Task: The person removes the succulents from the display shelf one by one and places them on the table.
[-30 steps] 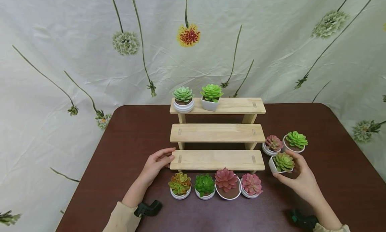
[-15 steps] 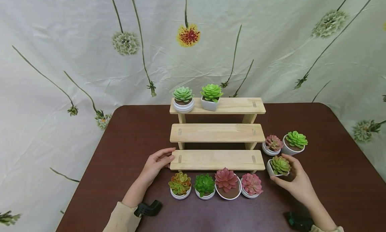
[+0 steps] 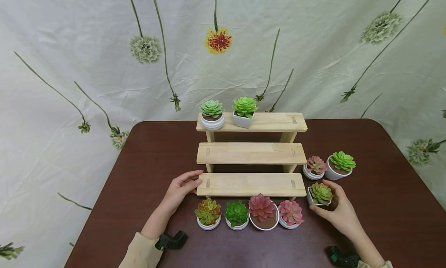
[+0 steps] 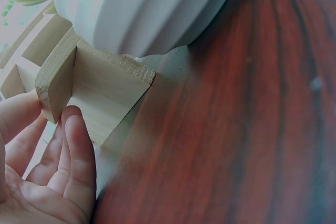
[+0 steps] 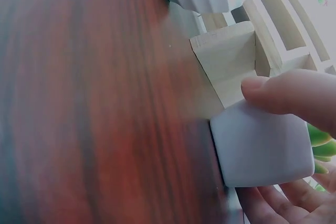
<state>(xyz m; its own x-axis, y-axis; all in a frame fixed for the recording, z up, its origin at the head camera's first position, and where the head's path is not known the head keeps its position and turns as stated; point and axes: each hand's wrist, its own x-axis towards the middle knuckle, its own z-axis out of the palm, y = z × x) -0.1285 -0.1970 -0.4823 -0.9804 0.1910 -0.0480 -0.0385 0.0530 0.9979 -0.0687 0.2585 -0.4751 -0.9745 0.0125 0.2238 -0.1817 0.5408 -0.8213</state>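
Dark-red wood-grain tabletop [image 3: 167, 152] carried a 3-step wooden plant stand [image 3: 251, 153], its long axis running left to right. The left hand [image 3: 181, 187] pinched its bottom step's left end. Beyond the opposite end, the right hand [image 3: 337, 209], nearer, gripped the square-potted succulent [image 3: 321, 194] between thumb and fingers, just right of that step.

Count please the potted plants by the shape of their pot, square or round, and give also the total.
Square pots: 2, one on the top shelf, one in the right hand's fingers
Round pots: 7, one on the top shelf, two beside the stand, four in front
Total: 9
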